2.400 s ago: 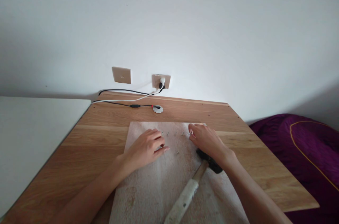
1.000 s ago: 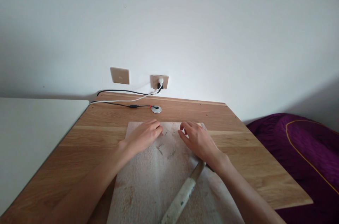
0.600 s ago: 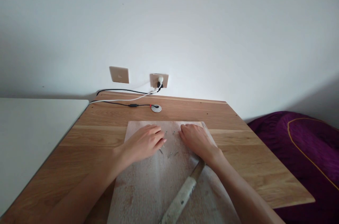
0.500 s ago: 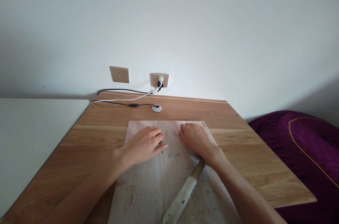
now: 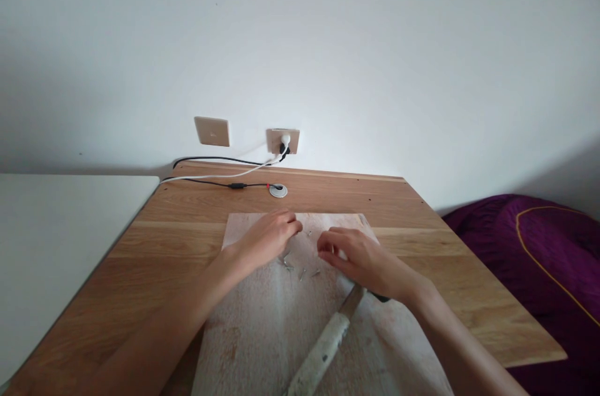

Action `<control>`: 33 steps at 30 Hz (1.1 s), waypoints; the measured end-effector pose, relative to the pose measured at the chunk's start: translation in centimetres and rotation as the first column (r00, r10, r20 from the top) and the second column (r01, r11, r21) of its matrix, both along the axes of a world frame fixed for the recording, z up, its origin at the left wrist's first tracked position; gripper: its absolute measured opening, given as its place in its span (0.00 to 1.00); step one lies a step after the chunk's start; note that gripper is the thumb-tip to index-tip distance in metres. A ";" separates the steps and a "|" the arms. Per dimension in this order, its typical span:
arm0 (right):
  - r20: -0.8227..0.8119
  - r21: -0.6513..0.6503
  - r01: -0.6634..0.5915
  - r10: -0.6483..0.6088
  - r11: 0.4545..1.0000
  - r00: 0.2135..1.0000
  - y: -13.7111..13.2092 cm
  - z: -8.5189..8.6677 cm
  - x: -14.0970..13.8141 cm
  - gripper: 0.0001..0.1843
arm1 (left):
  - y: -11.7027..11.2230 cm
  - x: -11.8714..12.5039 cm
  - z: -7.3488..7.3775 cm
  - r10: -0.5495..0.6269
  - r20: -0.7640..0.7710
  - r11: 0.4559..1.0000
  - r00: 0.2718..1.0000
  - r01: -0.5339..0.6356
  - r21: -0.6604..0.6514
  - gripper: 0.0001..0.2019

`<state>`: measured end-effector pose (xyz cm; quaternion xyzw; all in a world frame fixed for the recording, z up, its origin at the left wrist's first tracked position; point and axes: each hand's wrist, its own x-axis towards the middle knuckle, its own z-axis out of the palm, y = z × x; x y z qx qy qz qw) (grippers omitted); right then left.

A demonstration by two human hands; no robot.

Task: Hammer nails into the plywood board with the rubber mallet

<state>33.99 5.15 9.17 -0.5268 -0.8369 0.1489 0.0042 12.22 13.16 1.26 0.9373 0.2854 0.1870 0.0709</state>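
My left hand (image 5: 279,232) is over the far part of a pale wooden board (image 5: 262,333), its fingers closed together. It covers the spot of one small nail; whether it grips that nail cannot be seen. Beside its fingertips another small nail (image 5: 309,233) shows on the board. To the right, my right hand (image 5: 349,252) has its fingers curled in towards the thumb, and what they hold, if anything, is hidden. Below it lies a hammer (image 5: 323,346) with a worn whitish grip, its head partly covered by that hand. Several loose nails (image 5: 302,273) lie between the hands.
The board rests on a wooden table (image 5: 164,240). Cables run along the back edge to a wall socket (image 5: 282,141), and one enters a round cable grommet (image 5: 278,191). A white surface (image 5: 70,233) adjoins on the left, and purple fabric (image 5: 497,233) is on the right.
My left hand has moved forward and slightly right, over a nail, uncovering loose nails behind it. My right hand has lifted and turned, showing its curled fingers and more of the hammer head.
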 end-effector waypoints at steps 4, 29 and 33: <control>-0.135 -0.113 -0.165 0.150 0.980 0.979 -1.0 -0.6 -0.4 0.07 | 0.2 -0.2 0.5 -0.048 -0.043 0.998 0.998 0.050 0.028 0.11; 0.275 0.181 0.072 -0.121 0.981 0.954 3.4 -3.3 -3.0 0.14 | -6.0 -2.7 1.2 -0.066 -0.023 0.989 0.998 0.062 -0.136 0.14; 0.204 0.187 0.069 -0.108 0.980 0.973 2.8 -1.7 -2.8 0.13 | -6.5 -3.8 1.1 0.019 0.014 0.980 1.000 -0.016 -0.198 0.14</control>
